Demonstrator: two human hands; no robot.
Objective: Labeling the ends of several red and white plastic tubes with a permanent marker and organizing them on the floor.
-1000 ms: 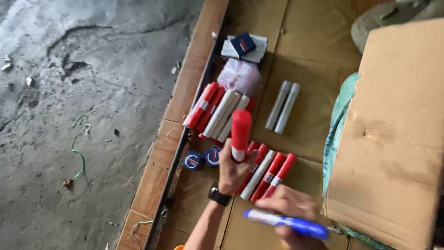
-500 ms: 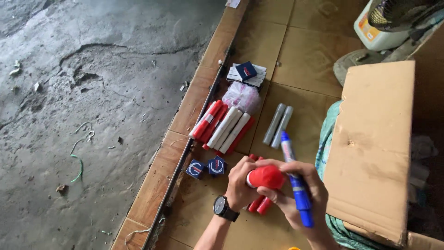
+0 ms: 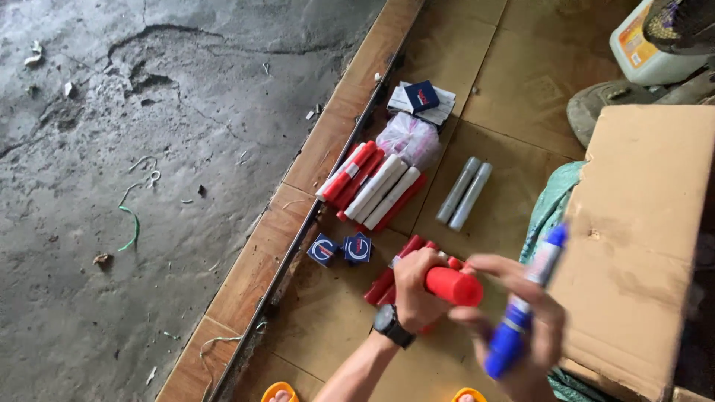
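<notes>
From the head camera, looking down at a tiled floor (image 3: 514,89). The left hand (image 3: 417,286), a dark watch (image 3: 392,325) on its wrist, is wrapped around a red tube (image 3: 453,286); the fingers curl over the tube's near part and its rounded red end sticks out to the right of the fist, lying roughly level. The right hand (image 3: 525,327) sits just right of that end, fingers bent and pressed around a blue marker (image 3: 521,309), which stands tilted with its tip up toward the cardboard box (image 3: 640,238). The fingertips of the right hand come very near the tube's end; whether they touch it cannot be told, as the hand is blurred.

Under the left hand lies a row of red tubes (image 3: 391,275) on the floor. Just left of them stand two small blue boxes (image 3: 339,249). Farther up lies a bundle of red and white tubes (image 3: 372,186), a clear plastic bag (image 3: 408,138) above it, and two grey tubes (image 3: 464,193) side by side to the right. A wooden strip (image 3: 298,201) divides the tiles from the rough concrete (image 3: 134,149) on the left.
</notes>
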